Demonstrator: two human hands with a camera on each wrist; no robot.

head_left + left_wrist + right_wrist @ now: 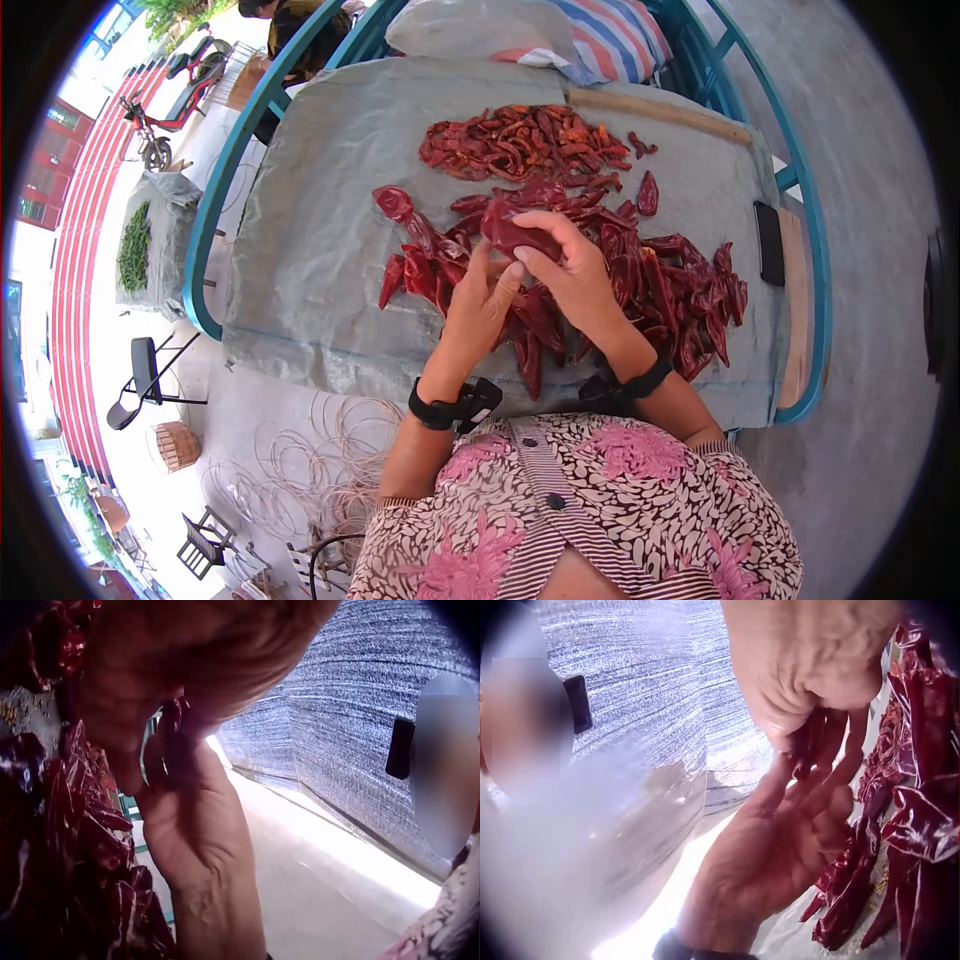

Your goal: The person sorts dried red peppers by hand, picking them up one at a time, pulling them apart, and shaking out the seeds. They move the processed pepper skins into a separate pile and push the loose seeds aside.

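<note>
A person in a patterned top (620,450) holds a dark red pepper (508,233) in front of the chest, above a grey sheet (310,230) spread over the bed of a teal-railed cart (205,240). The right hand (575,280) pinches it, thumb on the near side and fingers over the far side. The left hand (482,308) comes up from below on the other side, fingers bent and reaching behind the pepper's left end; whether they grip it or merely touch it cannot be told, even in the wrist views. The pepper lies between the two hands, its long axis slanting from far left to near right, so that the near end runs into the right hand while the far end juts free past the fingertips, beyond the left hand. The right hand is the nearer, wrapped over its body. Beneath and around both hands spread the larger peppers (690,300), with the smaller peppers (520,140) heaped beyond them. A phone (768,243) rests at the right edge, well apart from the hands.
</note>
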